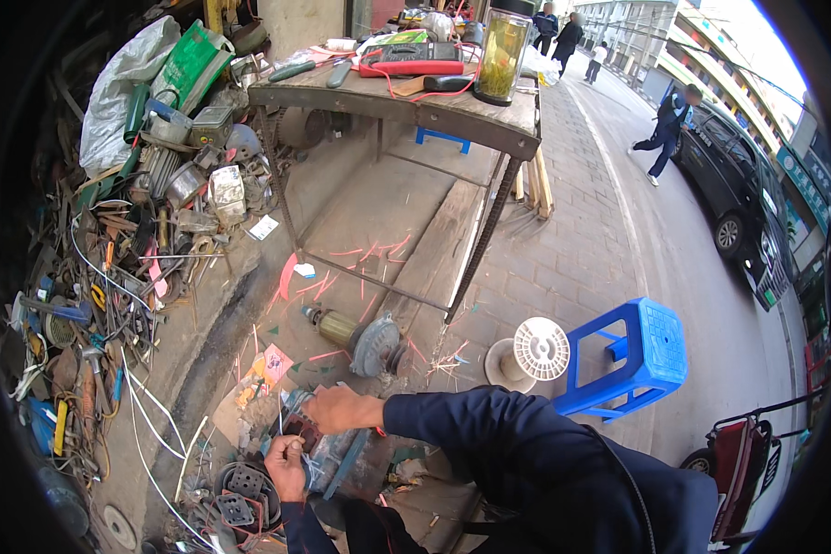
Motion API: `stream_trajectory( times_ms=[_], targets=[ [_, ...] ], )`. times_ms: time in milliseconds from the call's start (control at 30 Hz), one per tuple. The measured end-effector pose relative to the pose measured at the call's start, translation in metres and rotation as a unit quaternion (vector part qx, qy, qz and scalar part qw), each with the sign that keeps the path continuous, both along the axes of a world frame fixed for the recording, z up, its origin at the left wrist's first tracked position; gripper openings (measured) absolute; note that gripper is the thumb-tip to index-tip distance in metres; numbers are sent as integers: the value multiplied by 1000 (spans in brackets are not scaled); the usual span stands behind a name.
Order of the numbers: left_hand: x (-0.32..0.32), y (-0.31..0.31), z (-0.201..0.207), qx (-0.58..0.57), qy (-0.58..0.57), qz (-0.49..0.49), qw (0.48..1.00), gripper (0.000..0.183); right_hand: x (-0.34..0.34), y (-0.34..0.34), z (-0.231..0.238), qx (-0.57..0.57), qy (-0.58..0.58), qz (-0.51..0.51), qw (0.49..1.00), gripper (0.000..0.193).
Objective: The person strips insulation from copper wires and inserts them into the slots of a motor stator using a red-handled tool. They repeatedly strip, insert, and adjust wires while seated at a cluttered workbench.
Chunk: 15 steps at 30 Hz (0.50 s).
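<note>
Low in front of me, my left hand point(286, 467) is closed in a pinch, with thumb and fingers together. A thin whitish strip point(280, 414) rises just beyond its fingertips; whether it is gripped is too small to tell. My right hand point(343, 408) reaches across from the right with curled fingers over a blue-grey metal piece point(345, 465) on the ground. Between the hands sits a small dark reddish block point(302, 428). What the right fingers hold is hidden. Just beyond lies a motor rotor point(338, 328) with a grey metal end housing point(376, 347).
A workbench point(489, 115) ahead bears a red multimeter point(411, 60) and a jar of yellowish liquid point(505, 55). Scrap and tools point(92, 360) heap up on the left. A white spool point(540, 349) and a blue stool point(632, 355) stand right. People and a black car point(725, 175) are on the street.
</note>
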<state>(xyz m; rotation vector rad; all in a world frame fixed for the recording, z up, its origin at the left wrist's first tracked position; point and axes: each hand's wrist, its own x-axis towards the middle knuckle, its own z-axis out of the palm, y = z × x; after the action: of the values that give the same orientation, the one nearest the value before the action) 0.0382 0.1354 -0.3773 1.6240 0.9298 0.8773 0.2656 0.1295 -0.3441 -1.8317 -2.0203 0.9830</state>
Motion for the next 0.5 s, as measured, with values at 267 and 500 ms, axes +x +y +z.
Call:
stream_trajectory(
  times_ms=[267,500],
  targets=[
    [0,1,-6,-1,9,-2,1000,5,3,6,-9,-81,411,-49,907,13],
    [1,-1,-3,13,9,0,1000,3,0,-5,4,18,-43,101,994,15]
  ],
)
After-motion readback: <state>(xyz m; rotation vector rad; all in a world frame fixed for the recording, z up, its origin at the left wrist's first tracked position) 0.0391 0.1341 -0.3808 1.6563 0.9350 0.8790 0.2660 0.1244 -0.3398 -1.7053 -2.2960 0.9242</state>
